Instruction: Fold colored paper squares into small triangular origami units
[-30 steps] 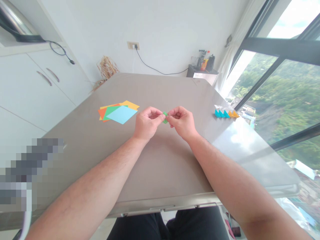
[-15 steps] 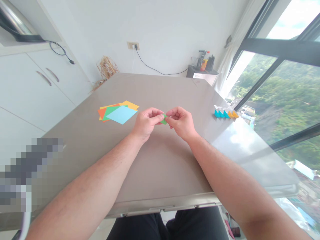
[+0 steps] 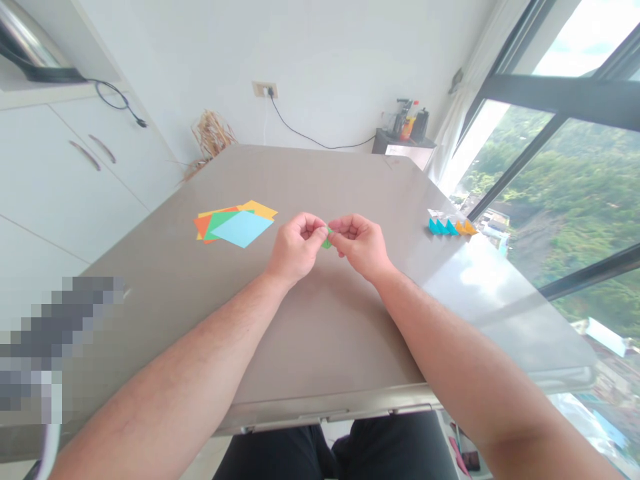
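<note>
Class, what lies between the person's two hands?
A small green paper piece, held by the left hand and the right hand together, shows in the head view.

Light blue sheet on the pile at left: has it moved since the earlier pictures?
No. The light blue sheet keeps its place on the table; its slight drift across the view matches that of the wall outlet, suggesting camera movement.

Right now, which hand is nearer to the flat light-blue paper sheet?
The left hand; it is just to the right of this sheet, while the right hand is farther right.
</note>
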Demonstrator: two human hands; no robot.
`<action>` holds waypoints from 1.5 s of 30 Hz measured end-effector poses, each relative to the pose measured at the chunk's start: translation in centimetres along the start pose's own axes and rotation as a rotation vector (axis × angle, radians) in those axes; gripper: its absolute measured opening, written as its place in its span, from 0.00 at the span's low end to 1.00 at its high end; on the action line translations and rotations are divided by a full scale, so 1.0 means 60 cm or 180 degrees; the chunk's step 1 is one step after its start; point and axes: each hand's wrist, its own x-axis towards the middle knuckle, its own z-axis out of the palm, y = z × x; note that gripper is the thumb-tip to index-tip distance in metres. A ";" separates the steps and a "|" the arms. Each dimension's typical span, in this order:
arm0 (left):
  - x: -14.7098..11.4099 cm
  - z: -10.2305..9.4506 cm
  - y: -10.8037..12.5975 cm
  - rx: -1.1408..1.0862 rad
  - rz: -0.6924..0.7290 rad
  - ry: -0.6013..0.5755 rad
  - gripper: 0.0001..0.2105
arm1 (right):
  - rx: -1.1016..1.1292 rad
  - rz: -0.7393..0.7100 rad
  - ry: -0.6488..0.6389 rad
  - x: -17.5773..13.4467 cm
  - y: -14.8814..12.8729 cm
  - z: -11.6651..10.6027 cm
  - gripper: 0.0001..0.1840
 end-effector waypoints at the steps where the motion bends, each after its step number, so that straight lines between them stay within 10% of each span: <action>1: 0.000 0.000 -0.001 0.0031 0.0040 0.0020 0.06 | -0.0093 0.0038 -0.0041 -0.001 -0.001 0.000 0.12; 13: -0.003 0.005 -0.003 0.0725 0.0223 0.0251 0.03 | -0.0668 0.0290 -0.0204 -0.002 -0.009 0.001 0.12; 32: 0.004 0.015 0.000 -0.0423 -0.0491 0.0834 0.06 | -0.0210 0.0744 -0.0459 -0.008 -0.028 0.008 0.07; 45: 0.000 0.015 0.000 -0.1163 -0.1041 0.0080 0.09 | -0.0895 -0.0542 0.0568 -0.010 -0.013 0.013 0.08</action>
